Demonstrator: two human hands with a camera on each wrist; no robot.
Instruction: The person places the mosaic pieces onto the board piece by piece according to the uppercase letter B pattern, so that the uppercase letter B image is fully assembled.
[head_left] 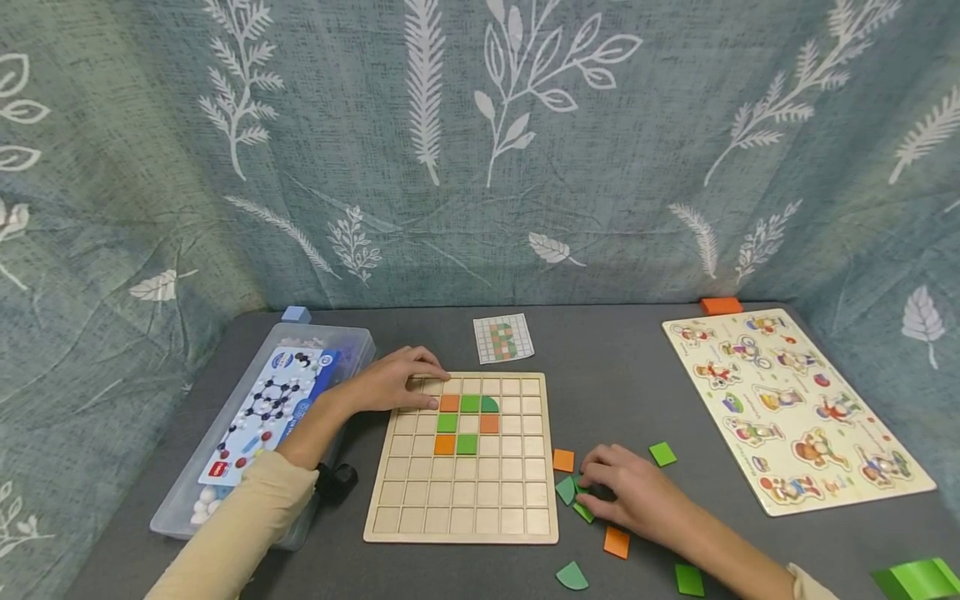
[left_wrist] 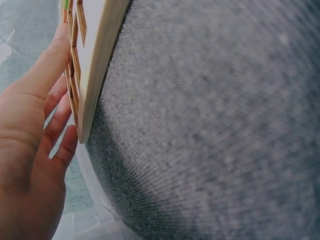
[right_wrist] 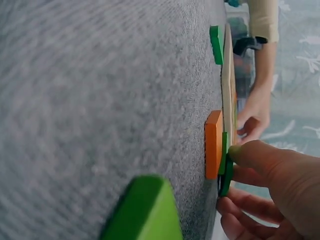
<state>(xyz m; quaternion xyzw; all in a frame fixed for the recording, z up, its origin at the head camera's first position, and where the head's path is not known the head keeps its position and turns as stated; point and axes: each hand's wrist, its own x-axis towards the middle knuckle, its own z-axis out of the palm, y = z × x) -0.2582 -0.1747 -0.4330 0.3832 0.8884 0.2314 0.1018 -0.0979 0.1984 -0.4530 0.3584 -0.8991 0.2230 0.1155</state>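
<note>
Beside the wooden grid board [head_left: 462, 500], right hand [head_left: 626, 492] pinches a green quarter-round tile [head_left: 566, 489] on the grey table [head_left: 615, 392]; left hand [head_left: 393, 379] rests flat, fingers straight, steadying the board. Pick-up step; next likely needs lifting into an empty cell.

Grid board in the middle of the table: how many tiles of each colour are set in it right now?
Orange tiles: 3
Green tiles: 4, one of them with a rounded corner
Total set in the wooden board: 7
</note>
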